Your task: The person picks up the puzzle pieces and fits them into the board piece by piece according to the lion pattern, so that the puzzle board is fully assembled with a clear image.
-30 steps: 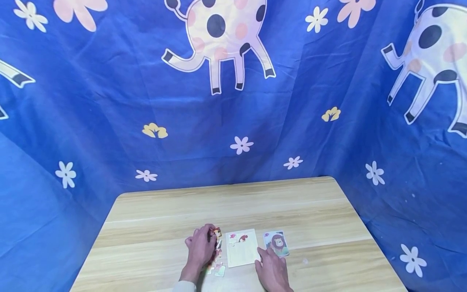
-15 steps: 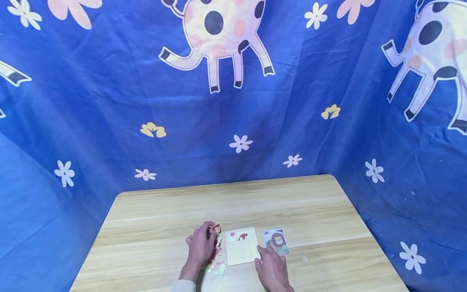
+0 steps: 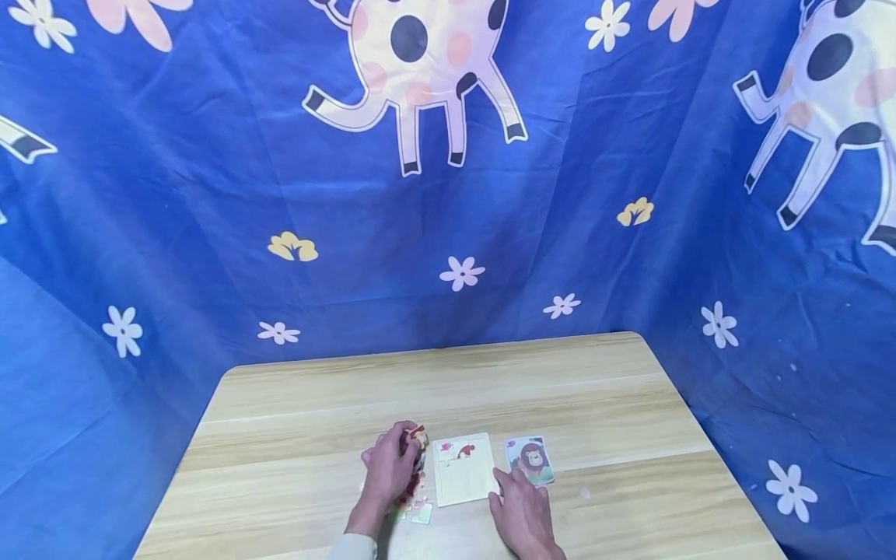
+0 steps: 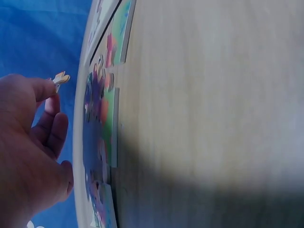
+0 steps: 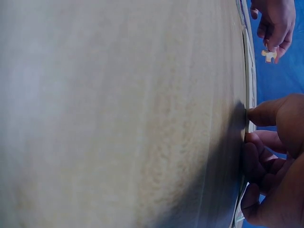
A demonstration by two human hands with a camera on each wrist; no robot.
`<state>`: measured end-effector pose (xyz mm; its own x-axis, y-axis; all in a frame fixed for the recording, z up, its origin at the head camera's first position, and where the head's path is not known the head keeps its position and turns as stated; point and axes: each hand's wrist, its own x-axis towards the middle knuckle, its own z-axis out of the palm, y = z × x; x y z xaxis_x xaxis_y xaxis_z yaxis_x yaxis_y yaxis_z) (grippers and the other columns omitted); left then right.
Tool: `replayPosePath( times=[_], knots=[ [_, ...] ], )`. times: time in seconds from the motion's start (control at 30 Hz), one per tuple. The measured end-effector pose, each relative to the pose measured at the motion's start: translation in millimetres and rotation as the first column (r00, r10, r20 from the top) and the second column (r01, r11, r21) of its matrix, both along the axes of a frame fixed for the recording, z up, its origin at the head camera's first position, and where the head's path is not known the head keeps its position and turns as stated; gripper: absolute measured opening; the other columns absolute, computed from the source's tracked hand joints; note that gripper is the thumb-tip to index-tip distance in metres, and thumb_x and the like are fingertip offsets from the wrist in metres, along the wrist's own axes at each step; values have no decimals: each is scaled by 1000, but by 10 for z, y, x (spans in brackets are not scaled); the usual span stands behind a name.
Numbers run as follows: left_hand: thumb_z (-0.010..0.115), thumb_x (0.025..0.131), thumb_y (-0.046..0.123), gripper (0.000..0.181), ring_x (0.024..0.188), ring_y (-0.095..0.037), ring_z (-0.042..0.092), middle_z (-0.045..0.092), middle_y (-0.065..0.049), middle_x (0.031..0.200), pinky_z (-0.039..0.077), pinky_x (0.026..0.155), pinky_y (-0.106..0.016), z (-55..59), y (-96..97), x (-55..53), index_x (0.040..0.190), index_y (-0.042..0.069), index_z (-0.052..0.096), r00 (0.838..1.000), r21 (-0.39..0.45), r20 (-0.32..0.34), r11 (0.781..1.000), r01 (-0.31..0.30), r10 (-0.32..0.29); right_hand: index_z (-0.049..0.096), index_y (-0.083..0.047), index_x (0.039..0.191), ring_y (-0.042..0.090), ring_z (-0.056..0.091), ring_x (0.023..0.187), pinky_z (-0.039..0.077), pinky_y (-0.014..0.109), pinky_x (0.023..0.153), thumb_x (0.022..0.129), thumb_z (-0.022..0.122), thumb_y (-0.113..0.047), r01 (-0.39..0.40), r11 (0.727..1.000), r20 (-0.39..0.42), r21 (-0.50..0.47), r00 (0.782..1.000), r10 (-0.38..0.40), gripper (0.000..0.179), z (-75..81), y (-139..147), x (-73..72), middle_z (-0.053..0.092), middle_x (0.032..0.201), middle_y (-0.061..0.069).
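Note:
My left hand (image 3: 390, 465) pinches a jigsaw piece (image 4: 61, 80) between thumb and fingertips, raised above the table at the left of the puzzle tray (image 3: 463, 482). Orange and cream show on the piece. Several loose jigsaw pieces (image 3: 421, 512) lie under and beside this hand, partly hidden by it. In the tray, pieces with a pink flower (image 3: 446, 448) and a reddish-brown shape (image 3: 465, 450) fill part of the top row. At the tray's right edge my right hand (image 3: 521, 509) holds on with thumb and index finger, the other fingers curled in.
A picture card with a lion (image 3: 530, 459) lies right of the tray, partly behind the right hand's fingers. The wooden table (image 3: 315, 404) reaches back to a blue cloth (image 3: 392, 295) with printed animals and flowers, which also hangs at both sides.
The left hand has lifted the jigsaw piece from the pile and moved slightly toward the tray. My right hand keeps its place at the tray's edge. The head view has tilted slightly downward.

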<state>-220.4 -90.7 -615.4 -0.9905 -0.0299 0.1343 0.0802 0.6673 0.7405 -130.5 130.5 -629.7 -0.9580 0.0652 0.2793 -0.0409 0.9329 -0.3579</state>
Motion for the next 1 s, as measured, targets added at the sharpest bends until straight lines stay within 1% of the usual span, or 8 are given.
replayPosePath(
  times=[0.13,0.27,0.43,0.63,0.77,1.0],
  knots=[
    [67,88,19,23,97,-19,58,66,10,83,25,86,-44,45,39,-4,109,24,65,1000,19,-10,1000,20,-20,73,-15,109,4,52,64,37,30,62,75,77,-24,7,1000,-12,0,1000,-7,35,1,-3,-11,53,71,-12],
    [66,88,18,21,90,-15,55,62,13,78,26,84,-43,72,82,-5,108,25,66,999,21,-24,999,47,-46,73,-15,108,5,53,65,36,29,61,74,77,-24,15,1000,-17,-5,1000,-16,36,1,-8,-18,54,72,-12],
    [66,89,19,20,83,-11,51,56,15,73,25,84,-41,57,143,11,108,26,65,997,26,-19,997,73,-72,73,-15,108,6,55,67,35,29,63,74,77,-24,23,1000,-5,-15,1000,-23,36,2,-15,-5,56,74,-11],
    [69,86,19,22,81,-10,51,56,17,73,27,84,-42,29,233,49,108,22,66,995,22,-44,996,91,-90,73,-16,108,4,54,65,35,29,63,73,78,-24,23,1000,11,-14,1000,-23,35,-25,-23,26,55,74,-12],
    [69,86,20,21,79,-7,50,56,18,75,27,84,-42,10,299,67,106,24,66,993,15,-44,994,108,-107,73,-16,108,4,53,64,37,30,62,73,78,-24,22,1000,21,-9,1000,-22,35,-36,-18,36,55,73,-11],
    [69,86,19,19,76,-4,48,54,18,73,27,84,-41,-2,339,31,104,25,65,992,28,-64,994,107,-105,73,-15,109,3,52,64,37,30,63,74,77,-24,19,1000,18,-16,1000,-19,36,-7,-13,1,54,73,-12]
  ],
)
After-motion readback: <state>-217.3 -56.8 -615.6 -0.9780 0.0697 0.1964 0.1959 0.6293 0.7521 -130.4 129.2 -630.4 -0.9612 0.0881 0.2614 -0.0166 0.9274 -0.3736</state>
